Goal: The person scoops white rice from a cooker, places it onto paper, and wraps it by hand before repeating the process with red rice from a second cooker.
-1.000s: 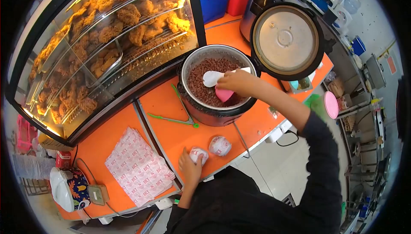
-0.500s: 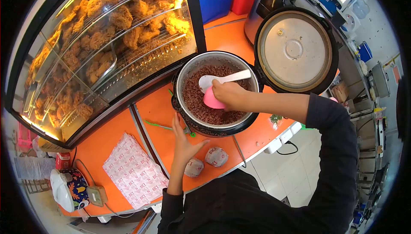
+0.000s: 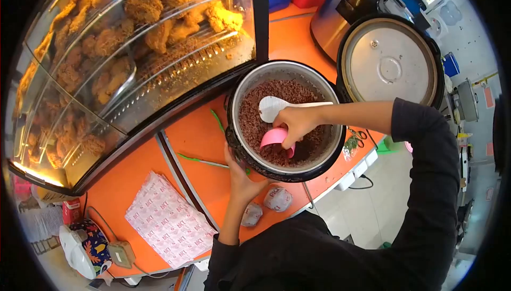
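Reddish-brown rice [image 3: 254, 104] fills the lower part of a rice cooker pot [image 3: 330, 152]. Inside it, my right hand [image 3: 299, 125] grips the rim of a small pink cup [image 3: 273, 136], which is tilted into the rice. A white rice paddle [image 3: 272, 108] lies over the rice, its handle passing just behind my right hand. My left hand [image 3: 242, 180] is open, thumb spread, with its fingers against the cooker's near-left outer side. Two round paper-wrapped bundles [image 3: 278, 199] sit close to my left hand on the orange counter.
A lit glass cabinet of fried chicken [image 3: 143, 41] stands at left. The cooker's open lid [image 3: 391, 67] leans right, before another cooker [image 3: 332, 19]. Printed wrapping paper [image 3: 170, 222] lies on the counter, with scissors [image 3: 362, 136] at right and a patterned pot [image 3: 88, 243] at lower left.
The pink cup has turned and moved lower in the pot with my right hand. My left hand has come to the cooker's side. The whole view has shifted slightly.
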`<state>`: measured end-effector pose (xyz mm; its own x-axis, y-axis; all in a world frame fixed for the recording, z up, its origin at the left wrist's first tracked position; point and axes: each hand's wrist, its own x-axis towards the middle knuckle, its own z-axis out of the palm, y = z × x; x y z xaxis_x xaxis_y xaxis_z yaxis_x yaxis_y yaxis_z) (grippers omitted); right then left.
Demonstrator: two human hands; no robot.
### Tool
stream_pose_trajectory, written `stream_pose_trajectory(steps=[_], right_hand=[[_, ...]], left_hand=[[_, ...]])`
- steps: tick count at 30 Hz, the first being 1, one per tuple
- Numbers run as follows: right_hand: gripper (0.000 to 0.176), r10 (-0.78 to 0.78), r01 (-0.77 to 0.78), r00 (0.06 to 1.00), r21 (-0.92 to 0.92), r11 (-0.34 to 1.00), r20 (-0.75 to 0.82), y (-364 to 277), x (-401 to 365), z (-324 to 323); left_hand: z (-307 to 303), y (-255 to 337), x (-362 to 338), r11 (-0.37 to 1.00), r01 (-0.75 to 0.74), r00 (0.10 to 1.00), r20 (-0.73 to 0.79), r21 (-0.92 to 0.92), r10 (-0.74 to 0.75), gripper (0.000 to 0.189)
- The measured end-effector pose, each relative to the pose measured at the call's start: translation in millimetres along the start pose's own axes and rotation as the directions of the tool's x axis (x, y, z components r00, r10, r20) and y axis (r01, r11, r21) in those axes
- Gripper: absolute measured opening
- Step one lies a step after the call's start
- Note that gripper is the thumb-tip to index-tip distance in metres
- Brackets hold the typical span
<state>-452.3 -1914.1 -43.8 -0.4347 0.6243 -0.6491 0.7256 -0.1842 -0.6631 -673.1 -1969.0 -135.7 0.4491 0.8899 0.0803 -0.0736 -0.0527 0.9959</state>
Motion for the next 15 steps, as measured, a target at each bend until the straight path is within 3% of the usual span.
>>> stream_pose_trajectory(steps=[7, 9, 10, 12, 13, 15], right_hand=[[0.038, 0.086, -0.076, 0.989, -0.084, 0.994, 0.121, -9, -1, -19], [0.044, 0.136, -0.137, 0.987, 0.007, 0.991, 0.089, -12, -7, -33], [0.043, 0.187, -0.188, 0.982, 0.053, 0.981, 0.037, -14, -8, -40], [0.044, 0.212, -0.218, 0.962, -0.020, 0.976, -0.173, -14, -6, -45], [0.044, 0.216, -0.222, 0.961, -0.016, 0.975, -0.173, -12, -3, -40], [0.042, -0.171, -0.093, 0.856, -0.471, 0.877, -0.487, -4, 10, -18]], left_hand=[[-4, 4, -1, 0.999, 0.034, 0.999, -0.007, 0.006, -0.034, 0.134], [-17, 6, -1, 0.967, -0.011, 0.999, 0.034, 0.253, 0.002, 0.132], [-24, 8, 3, 0.967, -0.012, 0.999, 0.038, 0.254, 0.003, 0.132], [-38, 14, 12, 0.914, -0.127, 0.991, 0.087, 0.385, 0.101, 0.133], [-41, 20, 16, 0.918, -0.097, 0.993, 0.103, 0.384, 0.062, 0.133], [-37, 25, 21, 0.908, -0.080, 0.990, 0.142, 0.412, 0.022, 0.133]])
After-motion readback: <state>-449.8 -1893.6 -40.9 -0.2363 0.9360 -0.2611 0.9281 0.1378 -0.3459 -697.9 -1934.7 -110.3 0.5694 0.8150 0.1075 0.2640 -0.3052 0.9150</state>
